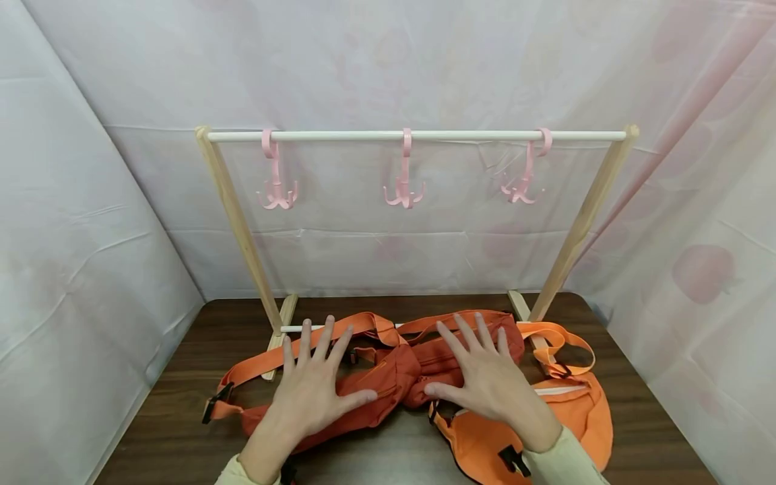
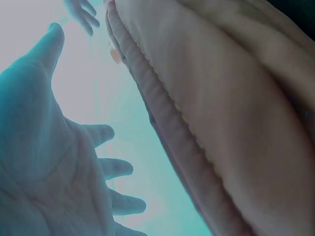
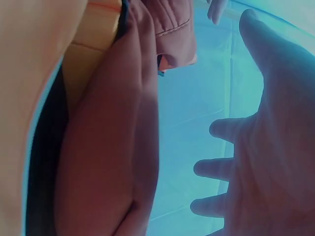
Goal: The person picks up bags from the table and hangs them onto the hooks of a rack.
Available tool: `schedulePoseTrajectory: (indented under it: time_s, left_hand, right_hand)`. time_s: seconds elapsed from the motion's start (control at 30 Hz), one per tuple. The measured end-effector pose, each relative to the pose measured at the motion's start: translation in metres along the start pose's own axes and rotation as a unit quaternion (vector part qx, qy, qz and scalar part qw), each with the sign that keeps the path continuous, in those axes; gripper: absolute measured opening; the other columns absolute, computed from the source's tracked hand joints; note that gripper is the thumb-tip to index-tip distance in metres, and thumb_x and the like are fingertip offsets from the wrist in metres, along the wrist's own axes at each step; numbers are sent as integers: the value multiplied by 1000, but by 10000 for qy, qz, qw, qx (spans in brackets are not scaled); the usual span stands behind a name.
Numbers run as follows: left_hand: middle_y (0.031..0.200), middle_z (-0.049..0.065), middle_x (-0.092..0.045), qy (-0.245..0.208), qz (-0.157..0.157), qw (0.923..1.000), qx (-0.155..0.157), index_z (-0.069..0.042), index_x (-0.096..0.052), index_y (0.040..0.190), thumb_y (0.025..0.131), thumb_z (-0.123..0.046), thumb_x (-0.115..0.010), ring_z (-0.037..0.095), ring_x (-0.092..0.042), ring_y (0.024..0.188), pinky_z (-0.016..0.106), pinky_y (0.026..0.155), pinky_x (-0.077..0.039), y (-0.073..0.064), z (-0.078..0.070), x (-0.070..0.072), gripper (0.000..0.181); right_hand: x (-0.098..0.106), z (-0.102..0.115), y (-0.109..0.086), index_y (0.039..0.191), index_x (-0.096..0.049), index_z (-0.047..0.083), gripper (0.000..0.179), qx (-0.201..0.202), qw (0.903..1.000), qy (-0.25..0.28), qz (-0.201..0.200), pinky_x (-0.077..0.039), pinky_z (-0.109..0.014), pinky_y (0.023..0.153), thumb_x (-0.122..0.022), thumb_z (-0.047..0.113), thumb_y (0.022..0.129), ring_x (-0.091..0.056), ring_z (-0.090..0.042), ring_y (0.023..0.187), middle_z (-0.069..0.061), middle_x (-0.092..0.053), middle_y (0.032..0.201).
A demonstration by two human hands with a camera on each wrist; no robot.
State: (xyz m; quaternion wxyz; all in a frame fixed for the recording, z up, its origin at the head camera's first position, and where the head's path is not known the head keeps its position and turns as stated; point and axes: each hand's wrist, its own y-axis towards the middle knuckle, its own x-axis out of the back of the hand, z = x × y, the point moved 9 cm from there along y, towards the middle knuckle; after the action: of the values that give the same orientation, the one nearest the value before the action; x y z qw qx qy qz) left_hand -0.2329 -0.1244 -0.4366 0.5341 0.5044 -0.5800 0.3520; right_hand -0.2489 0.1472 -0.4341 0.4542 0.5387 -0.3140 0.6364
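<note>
My left hand (image 1: 312,391) spreads its fingers above a rust-red waist bag (image 1: 391,377) on the table. My right hand (image 1: 488,380) is spread the same way over a second rust-red waist bag (image 1: 439,357), close to a bright orange waist bag (image 1: 591,411) at the right. In the left wrist view, a gap separates the palm (image 2: 44,162) from the bag fabric (image 2: 211,108). The right wrist view likewise shows the palm (image 3: 275,157) apart from the fabric (image 3: 108,132). Neither hand holds anything. Forearms and hands hide parts of the bags.
Behind the bags stands a wooden rack with a white rail (image 1: 339,136). Pink hooks hang there at left (image 1: 277,178), middle (image 1: 404,178) and right (image 1: 524,175). An orange strap (image 1: 261,364) with a black buckle (image 1: 217,402) loops left across the dark wooden table (image 1: 164,417).
</note>
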Motion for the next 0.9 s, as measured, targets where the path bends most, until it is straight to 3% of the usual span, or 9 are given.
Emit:
schedulePoseTrajectory:
  time_s: [0.17, 0.4, 0.77, 0.9]
  left_hand:
    - [178, 8, -5, 7, -23, 10000, -23, -27, -28, 170, 82, -93, -55, 48, 3, 160, 80, 116, -3, 0, 2, 3, 113]
    - [177, 10, -9, -105, -142, 9998, -50, -27, -30, 170, 84, -89, -59, 49, -1, 160, 79, 117, -2, 0, 7, 9, 110]
    - [174, 15, -24, -183, -386, 9990, -111, -25, -36, 167, 85, -85, -63, 48, -16, 158, 79, 116, -17, 2, 21, 16, 106]
    - [171, 16, -30, -213, -373, 9990, -129, -26, -36, 167, 85, -90, -57, 48, -22, 157, 77, 117, -17, 2, 29, 19, 107]
  right_hand:
    - [5, 8, 7, 171, -19, 36, 99, 141, 9999, -18, 5, -7, -79, 117, -55, 84, 91, -2, -42, 161, -7, -17, 176]
    - [12, 20, 19, 170, -29, 31, 93, 392, 9989, -209, -146, -18, -76, 118, -54, 80, 95, -16, -41, 160, -9, -25, 174]
    - [15, 38, 40, 164, -43, 21, 88, 767, 9964, -320, -150, -32, -66, 117, -51, 79, 98, -40, -39, 150, -12, -45, 162]
    - [16, 43, 46, 162, -46, 19, 87, 844, 9957, -348, -182, -38, -64, 114, -51, 78, 98, -47, -37, 145, -11, -49, 159]
